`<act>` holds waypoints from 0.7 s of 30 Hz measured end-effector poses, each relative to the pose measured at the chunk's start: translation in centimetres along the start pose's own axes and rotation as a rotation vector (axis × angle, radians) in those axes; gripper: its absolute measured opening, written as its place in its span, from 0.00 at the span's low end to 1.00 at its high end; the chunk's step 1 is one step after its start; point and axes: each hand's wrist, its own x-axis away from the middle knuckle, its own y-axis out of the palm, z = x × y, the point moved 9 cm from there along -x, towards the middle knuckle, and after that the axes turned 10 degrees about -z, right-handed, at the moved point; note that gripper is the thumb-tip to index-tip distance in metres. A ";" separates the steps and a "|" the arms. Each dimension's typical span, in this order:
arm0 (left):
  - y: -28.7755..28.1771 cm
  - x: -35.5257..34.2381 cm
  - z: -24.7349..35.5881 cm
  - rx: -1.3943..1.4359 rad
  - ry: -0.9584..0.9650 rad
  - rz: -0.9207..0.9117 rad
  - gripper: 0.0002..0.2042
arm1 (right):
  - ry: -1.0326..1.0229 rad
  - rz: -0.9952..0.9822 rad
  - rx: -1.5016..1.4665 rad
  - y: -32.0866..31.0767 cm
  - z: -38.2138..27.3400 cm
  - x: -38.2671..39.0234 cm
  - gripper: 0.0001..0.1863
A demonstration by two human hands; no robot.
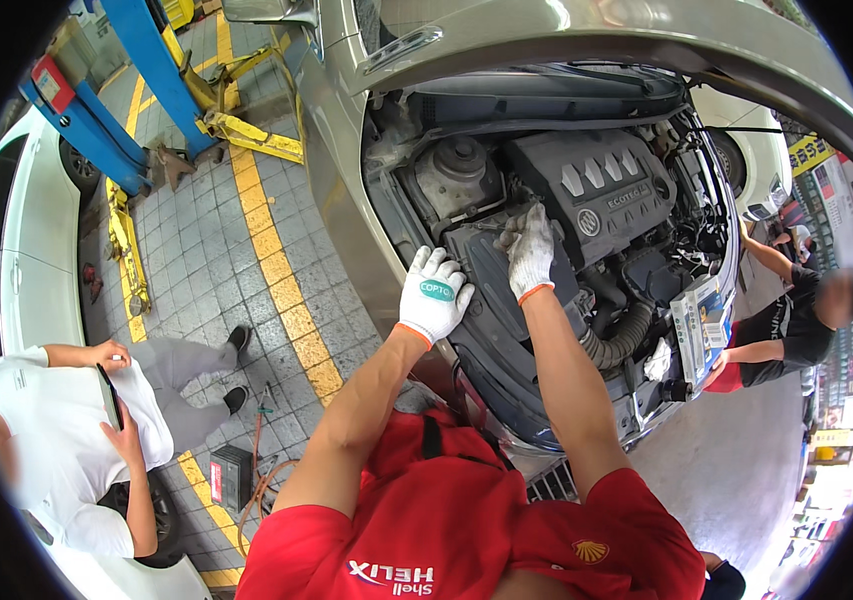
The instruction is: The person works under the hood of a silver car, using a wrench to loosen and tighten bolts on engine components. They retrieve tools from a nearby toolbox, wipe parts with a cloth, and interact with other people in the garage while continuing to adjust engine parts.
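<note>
A: Our gloved left hand [433, 297] rests flat, fingers spread, on the black air box [506, 300]. Our gloved right hand [529, 250] just beyond pinches something small; we cannot tell what.

B: Beside it the engine cover [596, 185]; we judge a dropped piece could vanish below.

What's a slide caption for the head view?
Gloved left hand and right hand rest on black air-box in open engine bay.
</note>
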 end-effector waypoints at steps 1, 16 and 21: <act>-0.3 -0.2 -0.1 0.007 0.004 -0.002 0.13 | 0.006 -0.002 -0.003 0.3 0.0 0.0 0.25; -0.3 -0.4 -0.5 0.055 0.025 0.002 0.14 | -0.008 0.038 0.108 0.1 -0.4 0.5 0.25; 0.2 -0.3 -0.5 0.071 0.013 0.001 0.14 | 0.032 0.097 0.105 0.2 -0.4 0.6 0.24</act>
